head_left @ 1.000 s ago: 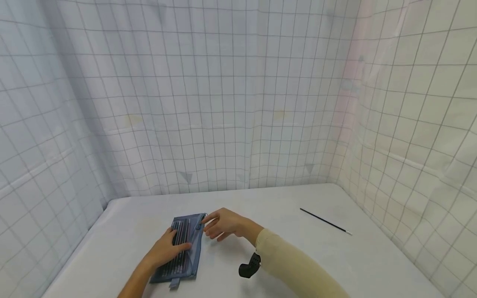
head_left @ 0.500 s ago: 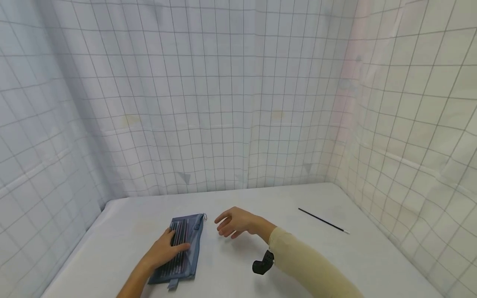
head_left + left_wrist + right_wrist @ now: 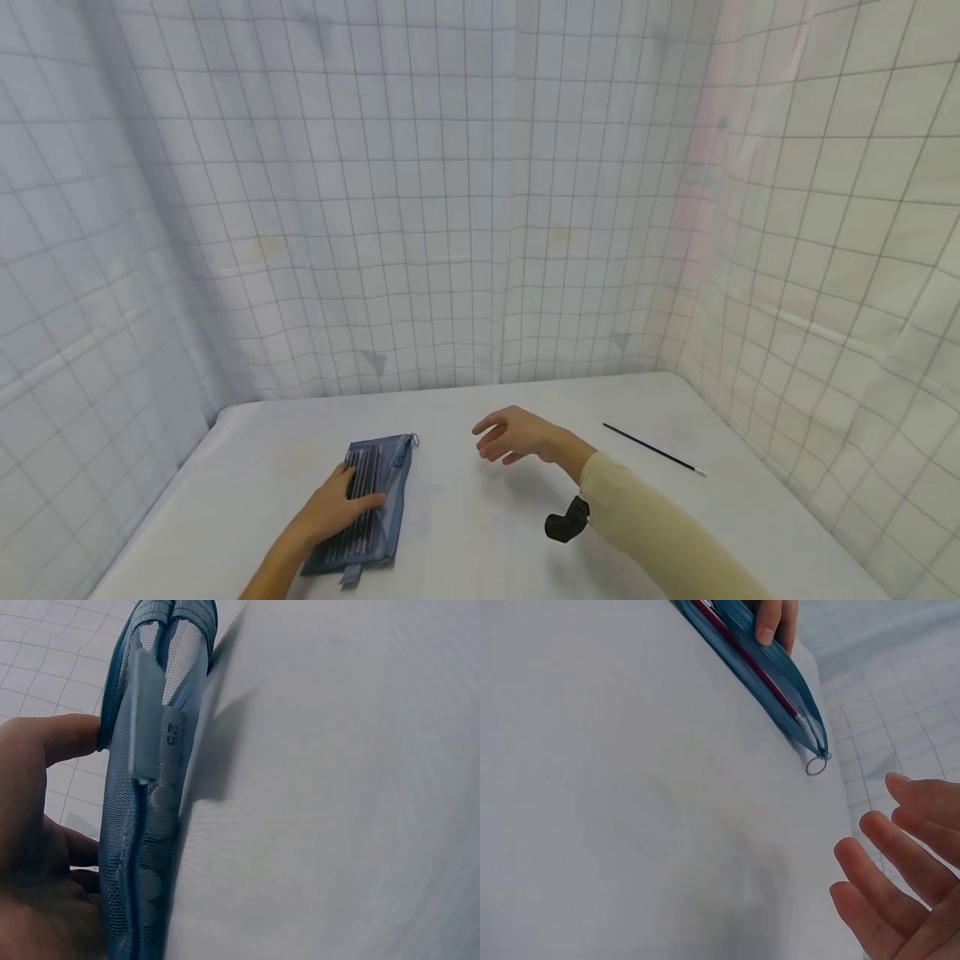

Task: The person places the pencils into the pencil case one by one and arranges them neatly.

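A blue mesh pencil case [image 3: 390,500], full of several slim dark sticks, lies flat on the left part of the white table. My left hand [image 3: 337,506] rests on top of it, thumb spread from the fingers and pressing the mesh. The left wrist view shows the case [image 3: 142,847] end-on, with a fabric tab [image 3: 148,716] hanging there. Its long zipped side gapes in the right wrist view, baring a dark red stick [image 3: 757,667]. My right hand [image 3: 517,435], fingers loosely bent and holding nothing, hovers over the table to the right of the case.
A thin black stick with a pale tip [image 3: 652,447] lies at the right of the white table [image 3: 465,533]. White grid-patterned curtains [image 3: 465,208] enclose the back and sides. A black camera [image 3: 567,521] hangs from the right wrist.
My right hand has moved away to the right from the ring end of the pencil case. My left hand stays on the case, and the black stick has not moved.
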The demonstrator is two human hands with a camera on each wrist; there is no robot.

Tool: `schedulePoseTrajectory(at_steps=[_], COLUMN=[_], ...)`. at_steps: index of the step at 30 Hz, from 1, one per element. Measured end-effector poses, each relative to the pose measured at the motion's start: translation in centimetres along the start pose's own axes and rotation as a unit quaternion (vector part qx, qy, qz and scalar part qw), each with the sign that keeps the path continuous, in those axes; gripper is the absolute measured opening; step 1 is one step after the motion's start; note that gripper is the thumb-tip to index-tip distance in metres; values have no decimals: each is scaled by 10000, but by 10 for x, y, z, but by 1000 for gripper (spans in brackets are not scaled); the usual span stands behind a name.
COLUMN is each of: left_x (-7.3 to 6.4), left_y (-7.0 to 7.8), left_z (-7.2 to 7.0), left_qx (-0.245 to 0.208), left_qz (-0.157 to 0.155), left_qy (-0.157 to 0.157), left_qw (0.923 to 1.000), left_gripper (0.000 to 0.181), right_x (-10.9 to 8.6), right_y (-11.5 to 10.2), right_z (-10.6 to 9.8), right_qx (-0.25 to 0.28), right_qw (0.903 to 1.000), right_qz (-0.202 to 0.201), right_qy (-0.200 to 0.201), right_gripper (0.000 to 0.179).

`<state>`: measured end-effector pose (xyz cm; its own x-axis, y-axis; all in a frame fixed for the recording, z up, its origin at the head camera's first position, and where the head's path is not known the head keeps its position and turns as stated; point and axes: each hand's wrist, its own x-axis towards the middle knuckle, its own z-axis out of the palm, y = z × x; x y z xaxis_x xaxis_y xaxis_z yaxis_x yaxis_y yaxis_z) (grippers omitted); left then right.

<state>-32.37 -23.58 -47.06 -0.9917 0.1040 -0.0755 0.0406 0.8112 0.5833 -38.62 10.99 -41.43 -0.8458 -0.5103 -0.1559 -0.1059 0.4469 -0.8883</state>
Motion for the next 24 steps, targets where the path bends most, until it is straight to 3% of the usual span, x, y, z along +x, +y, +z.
schedulePoseTrajectory(at_steps=[9,14,24], left_x=[-1,-1,-2], left_y=[1,0,1], left_z=[1,3,1], left_qx=[-24,-141,-110], left_qz=[-90,-124,-102], left_qy=[7,-13,10], left_qw=[10000,9998,9999], left_gripper=[104,105,103], right_x=[-17,-28,-43], right_y=[16,30,56], right_z=[-34,-53,-79], right_qx=[-610,-664,-985], right_qw=[9970,9940,9898], right_qz=[176,406,432], right_qy=[441,766,936], right_gripper=[43,43,42])
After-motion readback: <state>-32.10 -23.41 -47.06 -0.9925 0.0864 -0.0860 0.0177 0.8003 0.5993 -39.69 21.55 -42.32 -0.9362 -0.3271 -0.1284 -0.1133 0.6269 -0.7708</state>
